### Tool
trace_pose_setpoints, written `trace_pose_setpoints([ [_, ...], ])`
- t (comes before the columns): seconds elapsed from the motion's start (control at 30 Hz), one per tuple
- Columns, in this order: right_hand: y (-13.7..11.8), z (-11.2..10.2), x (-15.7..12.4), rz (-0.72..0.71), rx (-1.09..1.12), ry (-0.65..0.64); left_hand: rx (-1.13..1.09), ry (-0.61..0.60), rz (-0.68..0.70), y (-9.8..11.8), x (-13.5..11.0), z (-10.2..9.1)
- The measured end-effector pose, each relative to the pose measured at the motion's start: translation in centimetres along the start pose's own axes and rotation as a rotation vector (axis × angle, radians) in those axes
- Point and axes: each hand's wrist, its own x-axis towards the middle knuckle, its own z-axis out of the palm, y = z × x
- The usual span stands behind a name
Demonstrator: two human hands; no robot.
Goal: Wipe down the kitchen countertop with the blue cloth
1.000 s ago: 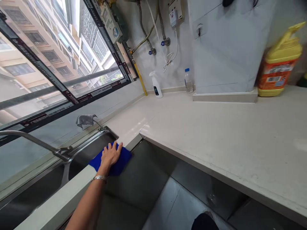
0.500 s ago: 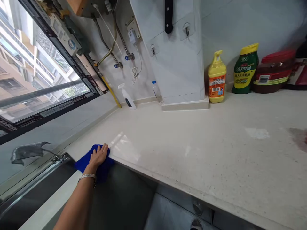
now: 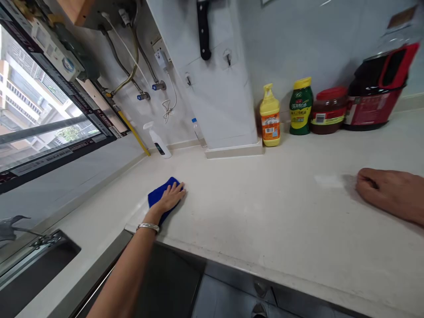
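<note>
A blue cloth (image 3: 158,194) lies on the pale counter (image 3: 251,198), close to its inner corner beside the front edge. My left hand (image 3: 171,197), with a silver bracelet at the wrist, presses on the cloth with its fingers stretched over it. The cloth's far part sticks out beyond the hand, and some of it is hidden beneath. At the right, my right hand (image 3: 386,192) rests on the counter as a loose fist, and nothing shows in it. Nearest to that hand stand a red-lidded jar (image 3: 329,110) and a large dark bottle with a red handle (image 3: 379,88).
By the wall are a yellow pump bottle (image 3: 270,115), a green bottle (image 3: 301,107), a white spray bottle (image 3: 159,142) and a clear bottle (image 3: 199,134). A knife (image 3: 204,31) hangs on the pillar. A sink (image 3: 39,265) lies at the left.
My left hand and the cloth have moved from the counter's front edge onto its top. My right hand, barely showing at the right edge before, is now in view. The camera view has shifted right.
</note>
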Motion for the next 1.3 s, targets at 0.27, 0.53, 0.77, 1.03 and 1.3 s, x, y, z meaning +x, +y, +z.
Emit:
trace_pose_setpoints([
  [0.27, -4.3, -2.8, -1.4, -0.052, -0.162, -0.167, -0.007, 0.050, 0.505, 18.6, -5.0, 2.2],
  [0.53, -3.8, -3.3, -1.4, -0.121, -0.025, -0.115, -0.117, 0.084, 0.948, 25.3, -11.5, 1.8],
  [0.77, -3.5, -3.4, -1.5, -0.151, -0.006, -0.111, -0.409, 0.423, 0.422, 15.6, -13.5, 2.8],
  [1.03, -3.7, -3.4, -1.6, -0.121, -0.045, -0.138, -0.528, 0.364, 0.444, 14.1, -16.1, 4.7],
  [1.3, -3.0, -2.9, -1.3, -0.158, -0.030, -0.106, -1.521, 0.244, 0.020, 17.0, -13.5, 1.6],
])
